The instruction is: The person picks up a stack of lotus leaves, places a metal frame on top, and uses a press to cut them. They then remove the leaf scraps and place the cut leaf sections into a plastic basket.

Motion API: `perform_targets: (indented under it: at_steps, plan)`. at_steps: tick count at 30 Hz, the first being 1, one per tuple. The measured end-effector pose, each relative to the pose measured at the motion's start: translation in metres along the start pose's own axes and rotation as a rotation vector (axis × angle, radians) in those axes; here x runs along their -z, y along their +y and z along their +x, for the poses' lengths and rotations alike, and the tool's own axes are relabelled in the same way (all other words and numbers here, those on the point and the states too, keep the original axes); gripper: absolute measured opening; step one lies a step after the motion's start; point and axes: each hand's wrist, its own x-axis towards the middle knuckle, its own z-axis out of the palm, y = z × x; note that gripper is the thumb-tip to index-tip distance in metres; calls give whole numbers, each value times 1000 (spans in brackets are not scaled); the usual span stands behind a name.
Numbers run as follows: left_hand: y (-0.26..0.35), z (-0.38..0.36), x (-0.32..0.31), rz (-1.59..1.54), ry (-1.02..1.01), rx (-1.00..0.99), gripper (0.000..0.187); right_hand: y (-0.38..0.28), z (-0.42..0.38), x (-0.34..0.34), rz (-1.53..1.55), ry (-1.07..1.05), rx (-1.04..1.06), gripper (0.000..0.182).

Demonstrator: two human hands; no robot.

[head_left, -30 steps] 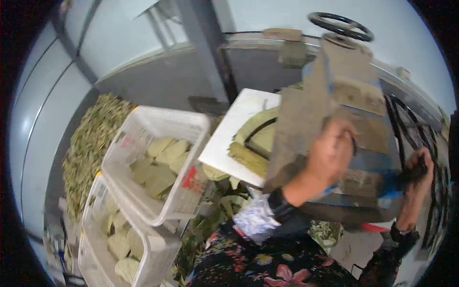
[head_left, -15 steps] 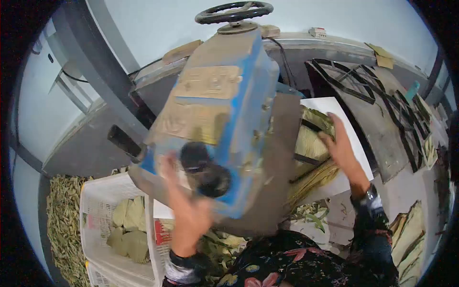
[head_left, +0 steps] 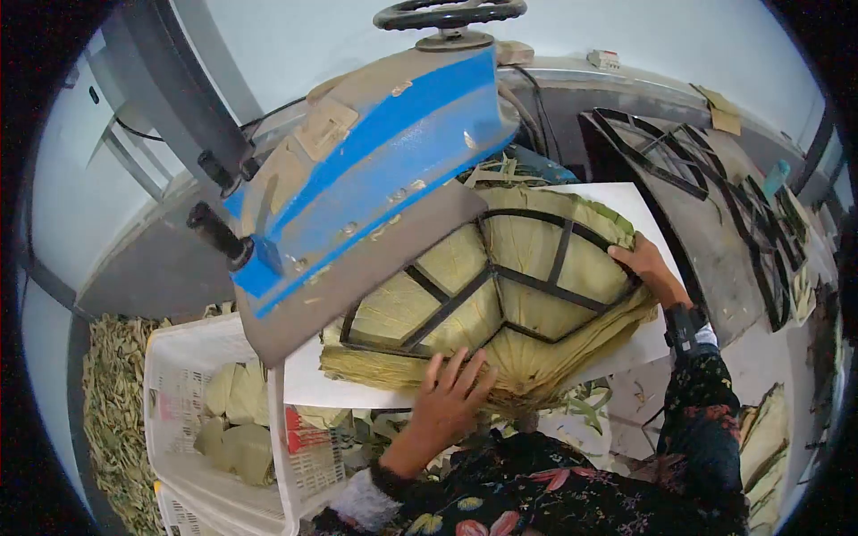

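Note:
A thick stack of dried leaves lies on a white board in the middle. On top of it rests a black metal cutting frame with several compartments. My left hand touches the near edge of the stack and frame, its fingers spread. At the stack's right end is my right hand, thumb over the top leaves beside the frame's corner; its other fingers are partly hidden. The blue press head with black handles stands to the left, partly above the board.
A white crate with cut leaf pieces sits at lower left, beside a heap of leaf scraps. More black frames lie on a grey surface at right. Leaf stacks stand at lower right. A black wheel tops the press.
The press head has swung left, uncovering the stack and frame. My left hand has moved from the press handles to the stack's near edge. My right hand remains at the right end.

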Motion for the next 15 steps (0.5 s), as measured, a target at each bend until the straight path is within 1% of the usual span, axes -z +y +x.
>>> perform_targets:
  at_steps: [2, 3, 4, 5, 6, 8, 9, 11, 12, 13, 14, 15]
  plan:
    - [0, 2, -20, 24, 38, 36, 44, 2, 0, 2, 488, -193, 61, 52]
    - [-1, 1, -26, 49, 74, 67, 44, 2, 0, 5, 491, -195, 63, 52]
    - [0, 2, -23, 55, 73, 72, 44, -2, 0, 12, 601, -192, 50, 43]
    - [-2, 3, -21, -30, 96, 73, 43, -6, 0, 18, 709, -195, 39, 34]
    - [-3, 4, -18, -114, 120, 79, 44, -10, -2, 26, 706, -210, 47, 34]
    - [-13, 6, -7, -135, 157, 127, 42, -42, -19, 55, 571, -98, 218, 30]
    - [-17, 2, 1, -161, 195, 155, 40, -65, -38, 66, 576, -123, 234, 30]
    - [-6, -9, 47, -117, 177, 234, 38, -112, -96, 79, 516, 122, 520, 26]
    - [-5, -17, 66, -91, 161, 285, 37, -121, -117, 75, 292, 141, 605, 23]
    - [-5, -35, 73, -72, 137, 324, 38, -121, -137, 61, 108, 258, 985, 24]
    - [0, -59, 81, -54, 112, 362, 38, -120, -149, 41, -29, 229, 1308, 26]
    - [6, -91, 79, 4, 62, 431, 37, -139, -171, 27, 105, -10, 1480, 25]
